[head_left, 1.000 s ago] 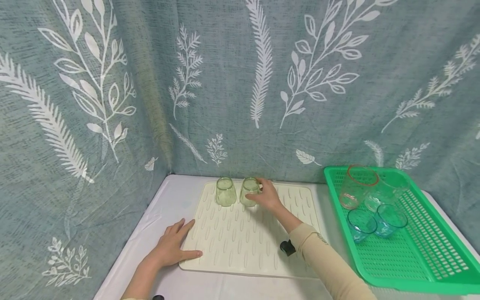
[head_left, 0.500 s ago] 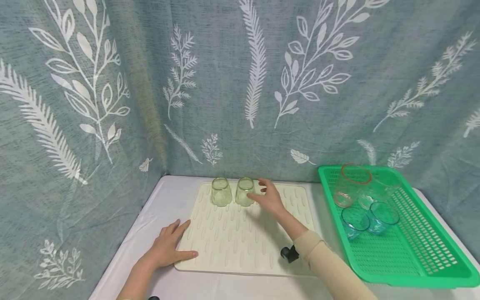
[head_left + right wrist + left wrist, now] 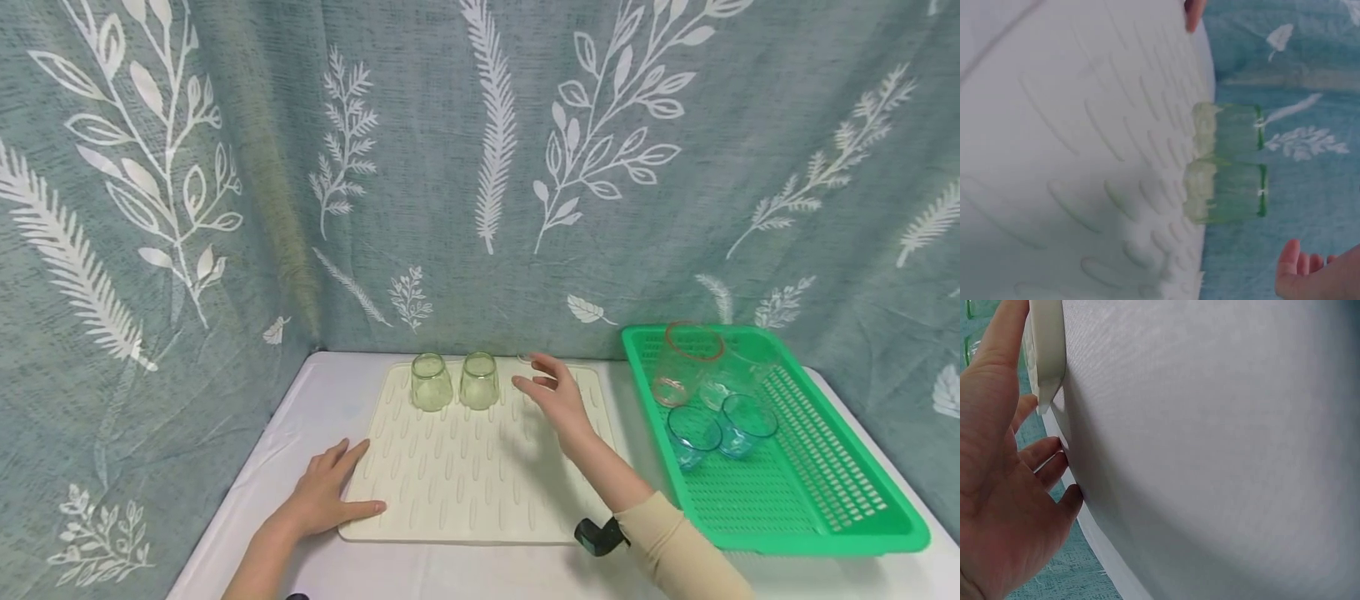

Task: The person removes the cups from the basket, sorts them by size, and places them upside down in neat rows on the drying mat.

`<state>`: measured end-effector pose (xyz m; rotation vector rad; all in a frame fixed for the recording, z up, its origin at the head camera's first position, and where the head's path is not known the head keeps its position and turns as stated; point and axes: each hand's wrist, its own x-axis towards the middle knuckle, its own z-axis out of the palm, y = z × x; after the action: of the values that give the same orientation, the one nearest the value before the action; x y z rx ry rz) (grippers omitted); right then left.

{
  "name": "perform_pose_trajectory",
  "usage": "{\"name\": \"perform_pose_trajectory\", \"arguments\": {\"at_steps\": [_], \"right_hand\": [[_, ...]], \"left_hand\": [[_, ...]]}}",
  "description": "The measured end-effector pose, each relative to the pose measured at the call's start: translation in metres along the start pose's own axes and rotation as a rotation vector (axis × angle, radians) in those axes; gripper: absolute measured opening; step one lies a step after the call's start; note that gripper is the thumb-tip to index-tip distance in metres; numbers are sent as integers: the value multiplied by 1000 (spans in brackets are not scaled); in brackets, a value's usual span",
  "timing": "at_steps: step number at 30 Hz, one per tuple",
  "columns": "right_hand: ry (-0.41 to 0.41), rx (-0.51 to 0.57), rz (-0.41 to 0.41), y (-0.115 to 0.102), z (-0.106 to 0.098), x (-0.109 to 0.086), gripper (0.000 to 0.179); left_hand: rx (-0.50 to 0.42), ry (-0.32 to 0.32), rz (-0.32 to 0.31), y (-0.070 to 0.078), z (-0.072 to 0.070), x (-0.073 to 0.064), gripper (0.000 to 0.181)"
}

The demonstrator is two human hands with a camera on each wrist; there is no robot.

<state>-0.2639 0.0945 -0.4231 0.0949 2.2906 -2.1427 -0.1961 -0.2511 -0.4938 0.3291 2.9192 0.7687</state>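
Observation:
Two pale green glasses [image 3: 431,385] stand side by side at the back of a cream ribbed mat [image 3: 480,475]. My right hand [image 3: 557,396] hovers to the right of the nearer green glass [image 3: 479,383], apart from it, fingers loosely bent around nothing. The right wrist view also shows this gap between hand [image 3: 1319,275] and glass [image 3: 1235,190]. My left hand [image 3: 321,493] lies at the mat's front left corner, thumb over the mat and fingers spread along its left side. In the left wrist view, the fingers [image 3: 1041,450] reach toward the white cloth.
A green plastic basket [image 3: 817,543] stands right of the mat. It holds two blue glasses [image 3: 738,429], a tall red-rimmed glass [image 3: 686,367] and a clear glass [image 3: 738,379]. A patterned curtain [image 3: 420,183] hangs behind and at the left.
My right hand has let go of the right green glass and drawn away to the right. The glass stays on the mat. The left hand keeps its place; the view has turned slightly right.

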Motion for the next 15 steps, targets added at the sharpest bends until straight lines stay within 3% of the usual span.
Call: {"name": "perform_pose_trajectory", "arguments": {"at_steps": [6, 15], "right_hand": [[-25, 70, -21, -9, -16, -20, 58], [-20, 87, -62, -12, -48, -43, 52]], "left_hand": [[7, 4, 6, 1, 0, 2, 103], [16, 2, -1, 2, 1, 1, 104]]}}
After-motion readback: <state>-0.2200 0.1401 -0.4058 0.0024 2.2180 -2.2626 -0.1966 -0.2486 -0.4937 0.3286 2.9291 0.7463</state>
